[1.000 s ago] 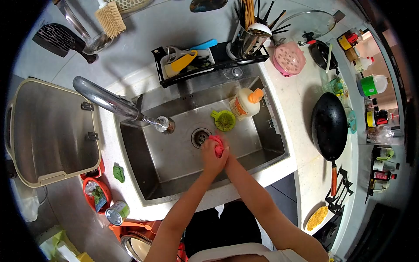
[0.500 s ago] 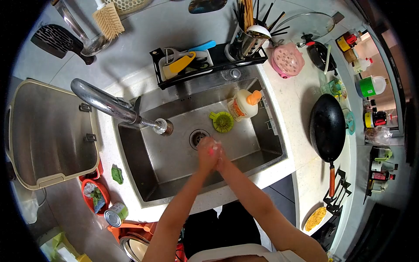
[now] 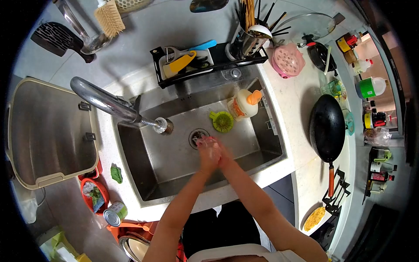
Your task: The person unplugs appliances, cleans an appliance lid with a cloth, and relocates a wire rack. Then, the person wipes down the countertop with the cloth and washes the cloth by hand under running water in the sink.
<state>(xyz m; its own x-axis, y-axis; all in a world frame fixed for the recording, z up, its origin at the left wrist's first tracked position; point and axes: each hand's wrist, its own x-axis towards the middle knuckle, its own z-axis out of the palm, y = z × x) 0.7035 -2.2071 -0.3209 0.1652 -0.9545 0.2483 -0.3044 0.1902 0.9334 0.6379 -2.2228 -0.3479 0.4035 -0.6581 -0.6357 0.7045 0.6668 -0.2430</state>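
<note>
Over the steel sink [image 3: 170,168], my left hand [image 3: 209,151] lies pressed against my right hand [image 3: 224,154], and whitish lather shows on the skin. The left fingers look stretched out toward the drain [image 3: 198,136]. My right hand's fingers are mostly hidden behind the left, so their shape cannot be made out. Just beyond the hands, a green ribbed strainer-like piece [image 3: 222,122] rests on the sink floor. Beside it stands a white bottle with an orange top [image 3: 244,105]. The faucet [image 3: 162,125] hangs over the sink's left part; no water stream is visible.
A black rack [image 3: 209,72] with utensils runs along the sink's back edge. On the right counter sit a wok [image 3: 328,129], a pink lidded container [image 3: 288,61] and a plate of yellow food [image 3: 315,218]. At left are a green sponge [image 3: 116,174] and a can [image 3: 115,214].
My hands have shifted against each other, and the left fingers now reach farther over the drain. More of the left hand's lathered back shows. Surrounding things stayed put.
</note>
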